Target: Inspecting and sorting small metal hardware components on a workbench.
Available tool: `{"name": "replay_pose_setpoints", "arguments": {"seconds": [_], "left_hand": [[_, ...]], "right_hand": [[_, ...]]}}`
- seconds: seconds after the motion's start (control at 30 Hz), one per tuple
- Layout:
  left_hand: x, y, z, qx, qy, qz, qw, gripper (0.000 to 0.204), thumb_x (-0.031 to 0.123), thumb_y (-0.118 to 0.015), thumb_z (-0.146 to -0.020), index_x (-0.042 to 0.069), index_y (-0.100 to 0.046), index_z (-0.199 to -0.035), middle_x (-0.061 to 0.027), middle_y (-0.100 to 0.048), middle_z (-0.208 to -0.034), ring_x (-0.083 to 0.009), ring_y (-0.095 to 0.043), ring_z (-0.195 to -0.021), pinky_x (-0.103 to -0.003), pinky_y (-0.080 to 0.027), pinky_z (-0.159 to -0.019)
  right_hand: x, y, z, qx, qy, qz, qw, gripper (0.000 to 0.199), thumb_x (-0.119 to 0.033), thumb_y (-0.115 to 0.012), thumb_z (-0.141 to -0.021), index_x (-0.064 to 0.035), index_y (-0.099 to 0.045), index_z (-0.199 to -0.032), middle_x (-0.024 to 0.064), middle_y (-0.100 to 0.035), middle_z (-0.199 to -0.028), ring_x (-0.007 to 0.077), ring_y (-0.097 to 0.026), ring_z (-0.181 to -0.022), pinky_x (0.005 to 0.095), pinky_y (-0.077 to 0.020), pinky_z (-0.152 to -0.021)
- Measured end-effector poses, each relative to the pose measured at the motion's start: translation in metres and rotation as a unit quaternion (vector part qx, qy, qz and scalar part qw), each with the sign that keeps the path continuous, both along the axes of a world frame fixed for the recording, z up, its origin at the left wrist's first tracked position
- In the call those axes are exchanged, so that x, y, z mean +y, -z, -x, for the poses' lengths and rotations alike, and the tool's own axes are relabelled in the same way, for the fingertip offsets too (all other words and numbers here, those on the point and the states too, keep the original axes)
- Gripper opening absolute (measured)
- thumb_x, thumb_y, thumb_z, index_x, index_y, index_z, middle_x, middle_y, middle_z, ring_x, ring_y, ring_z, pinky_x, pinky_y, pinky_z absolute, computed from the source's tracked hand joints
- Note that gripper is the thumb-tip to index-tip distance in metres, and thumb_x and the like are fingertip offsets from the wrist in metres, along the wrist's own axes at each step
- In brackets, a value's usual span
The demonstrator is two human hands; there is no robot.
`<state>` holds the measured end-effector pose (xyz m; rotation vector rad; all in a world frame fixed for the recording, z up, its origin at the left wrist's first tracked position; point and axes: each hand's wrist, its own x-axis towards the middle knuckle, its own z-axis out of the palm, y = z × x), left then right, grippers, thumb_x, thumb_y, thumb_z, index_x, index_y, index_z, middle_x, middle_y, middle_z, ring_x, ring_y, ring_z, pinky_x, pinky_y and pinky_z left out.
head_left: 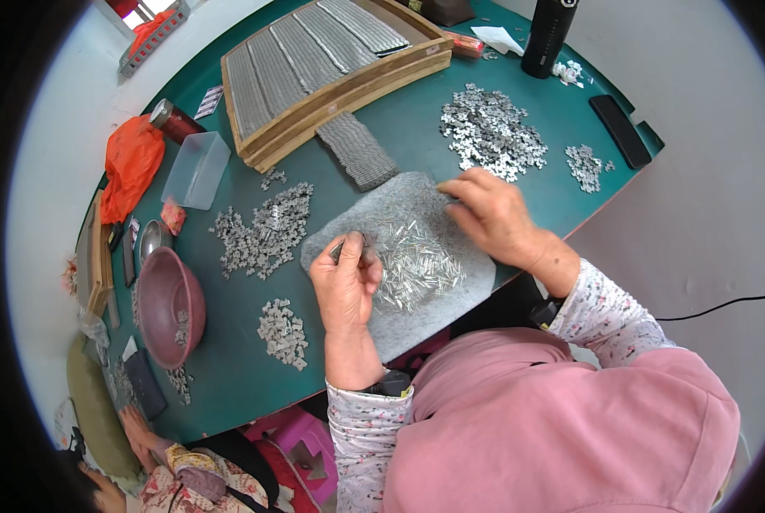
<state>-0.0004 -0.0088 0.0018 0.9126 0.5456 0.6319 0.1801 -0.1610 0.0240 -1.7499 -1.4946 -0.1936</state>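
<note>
A grey felt mat (339, 209) lies at the near edge of the green table, bearing a loose heap of thin silvery metal pins (416, 265). My left hand (345, 278) is closed at the mat's left side, thumb pressed over a small dark grey metal piece (337, 251) that its fingers mostly hide. Above the mat's upper right edge, my right hand (495, 221) has its fingers curled, thumb and forefinger close together; whatever they pinch is too small to tell. Piles of small metal pieces sit left (267, 231) and right (489, 132) of the mat, with flat pieces (282, 333) nearer.
Behind the mat stands a wooden tray (339, 103) of grey linked strips; one strip (357, 152) lies before it. A pink bowl (170, 299) and clear box (196, 171) stand left. A phone (619, 131) and black bottle (549, 38) are right. Another person's hand (138, 432) rests lower left.
</note>
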Motion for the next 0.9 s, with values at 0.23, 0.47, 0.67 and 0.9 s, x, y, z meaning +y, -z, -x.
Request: {"name": "replay_pose_setpoints", "arguments": {"seconds": [0.23, 0.47, 0.67, 0.9], "left_hand": [[0.005, -0.003, -0.001, -0.039, 0.015, 0.062, 0.997, 0.041, 0.035, -0.053, -0.099, -0.005, -0.058, -0.093, -0.0121, -0.060, -0.075, -0.0189, -0.057, -0.054, -0.026, -0.037, -0.041], [0.010, 0.002, 0.003, -0.034, 0.030, 0.066, 0.997, 0.044, 0.039, -0.045, -0.102, -0.003, -0.059, -0.100, -0.0120, -0.062, -0.077, -0.0194, -0.055, -0.057, -0.025, -0.036, -0.043], [0.005, -0.004, 0.000, -0.042, 0.032, 0.075, 0.996, 0.043, 0.037, -0.048, -0.101, -0.004, -0.058, -0.095, -0.0132, -0.061, -0.077, -0.0202, -0.058, -0.056, -0.027, -0.040, -0.043], [0.002, -0.003, -0.002, 0.022, 0.003, -0.001, 1.000, 0.011, 0.007, -0.065, -0.088, -0.003, -0.062, -0.089, -0.0043, -0.053, -0.063, -0.0129, -0.047, -0.046, -0.022, -0.029, -0.037]], "right_hand": [[-0.007, 0.011, -0.023, -0.087, 0.101, 0.105, 0.986, 0.022, -0.001, -0.062, -0.081, 0.0013, -0.065, -0.102, 0.0127, -0.059, -0.093, 0.0317, -0.055, -0.093, 0.0402, -0.0472, -0.082], [-0.016, 0.005, -0.010, -0.074, 0.081, 0.095, 0.989, 0.028, 0.000, -0.062, -0.079, 0.0017, -0.063, -0.106, 0.0135, -0.060, -0.104, 0.0317, -0.054, -0.098, 0.0394, -0.0458, -0.085], [-0.037, 0.015, -0.014, -0.097, 0.118, 0.118, 0.981, 0.032, 0.003, -0.059, -0.075, 0.0016, -0.063, -0.107, 0.0149, -0.058, -0.108, 0.0326, -0.054, -0.099, 0.0393, -0.0455, -0.088], [-0.032, 0.027, -0.021, -0.077, 0.082, 0.067, 0.991, 0.028, 0.000, -0.056, -0.077, 0.0020, -0.062, -0.104, 0.0178, -0.058, -0.109, 0.0340, -0.054, -0.102, 0.0405, -0.0456, -0.091]]}}
